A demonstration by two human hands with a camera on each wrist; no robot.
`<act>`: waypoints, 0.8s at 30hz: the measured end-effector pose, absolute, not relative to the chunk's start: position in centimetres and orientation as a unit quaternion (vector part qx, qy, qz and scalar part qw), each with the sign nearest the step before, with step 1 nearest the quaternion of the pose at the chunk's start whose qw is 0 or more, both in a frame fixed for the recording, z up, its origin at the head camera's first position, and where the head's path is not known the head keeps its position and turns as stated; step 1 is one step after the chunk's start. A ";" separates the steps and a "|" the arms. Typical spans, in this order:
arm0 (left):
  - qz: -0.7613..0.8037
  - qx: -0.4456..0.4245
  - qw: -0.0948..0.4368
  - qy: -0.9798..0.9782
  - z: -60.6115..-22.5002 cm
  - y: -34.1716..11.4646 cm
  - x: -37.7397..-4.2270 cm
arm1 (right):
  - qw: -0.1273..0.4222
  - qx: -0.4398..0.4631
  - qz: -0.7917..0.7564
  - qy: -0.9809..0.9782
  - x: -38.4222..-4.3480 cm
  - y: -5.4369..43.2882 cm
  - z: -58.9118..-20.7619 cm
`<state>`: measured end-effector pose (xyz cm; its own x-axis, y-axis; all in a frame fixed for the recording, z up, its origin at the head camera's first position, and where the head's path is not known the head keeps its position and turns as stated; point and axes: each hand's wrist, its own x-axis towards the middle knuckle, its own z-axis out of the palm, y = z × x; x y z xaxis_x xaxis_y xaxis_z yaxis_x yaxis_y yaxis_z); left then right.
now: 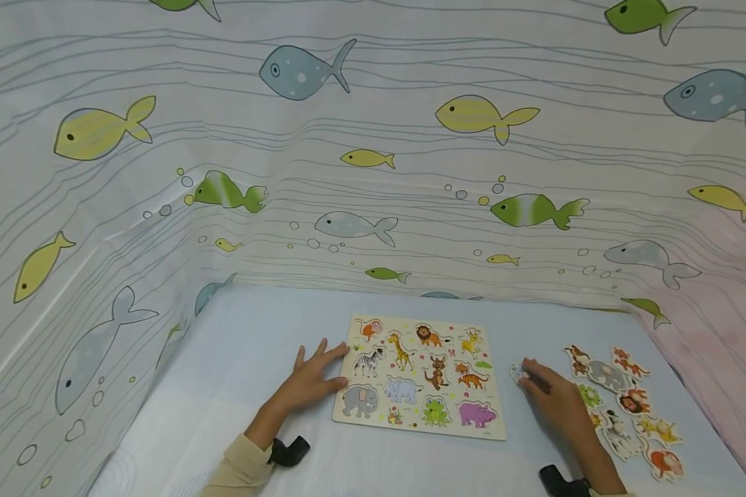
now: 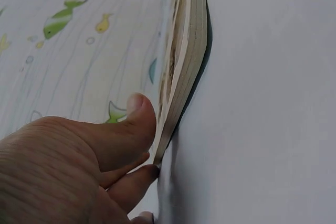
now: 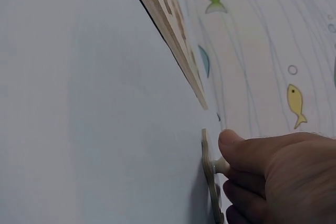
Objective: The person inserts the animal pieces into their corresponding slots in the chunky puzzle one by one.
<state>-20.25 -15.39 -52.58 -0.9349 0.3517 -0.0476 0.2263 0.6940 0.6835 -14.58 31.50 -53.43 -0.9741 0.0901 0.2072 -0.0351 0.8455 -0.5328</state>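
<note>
A wooden animal puzzle board lies flat on the table, showing printed animals such as a lion, giraffe, zebra and hippo. The spread fingers of my left hand touch its left edge; in the left wrist view the thumb and fingers of that left hand are by the board's edge. To the right of the board, my right hand pinches a small pale-blue puzzle piece. The right wrist view shows this piece edge-on, its knob at the fingertips of the right hand.
Several loose animal pieces lie in a group at the right, among them an elephant piece, a zebra piece and a lion piece. A pale cloth covers the table. Behind it hangs a fish-patterned curtain.
</note>
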 end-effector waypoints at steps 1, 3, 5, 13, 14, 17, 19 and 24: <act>0.357 0.158 0.089 0.916 -52.6 -15.4 -20.2 | 0.119 -0.011 0.277 -0.953 -14.6 31.5 -53.6; 0.355 0.160 0.093 0.917 -52.5 -15.5 -20.2 | 0.131 -0.003 0.270 -0.954 -14.6 31.5 -53.8; 0.353 0.167 0.094 0.916 -52.5 -15.5 -20.2 | 0.142 0.004 0.265 -0.954 -14.6 31.6 -54.1; 0.342 0.179 0.100 0.917 -52.6 -15.9 -20.5 | 0.169 0.023 0.258 -0.951 -14.6 31.5 -54.4; 0.341 0.180 0.101 0.917 -52.6 -16.0 -20.5 | 0.170 0.022 0.256 -0.951 -14.6 31.5 -54.4; 0.339 0.185 0.104 0.916 -52.8 -16.1 -20.5 | 0.169 0.021 0.257 -0.951 -14.7 31.4 -54.3; 0.340 0.188 0.106 0.915 -52.7 -16.1 -20.5 | 0.170 0.020 0.252 -0.953 -14.7 31.4 -54.3; 0.345 0.194 0.106 0.912 -52.5 -16.0 -20.4 | 0.179 0.017 0.244 -0.953 -14.8 31.3 -54.3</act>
<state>-20.37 -16.01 -52.50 -0.9022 0.4270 -0.0604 0.2801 0.6867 0.6709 -14.81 31.29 -54.26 -0.9351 0.0545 0.3501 -0.1203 0.8805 -0.4585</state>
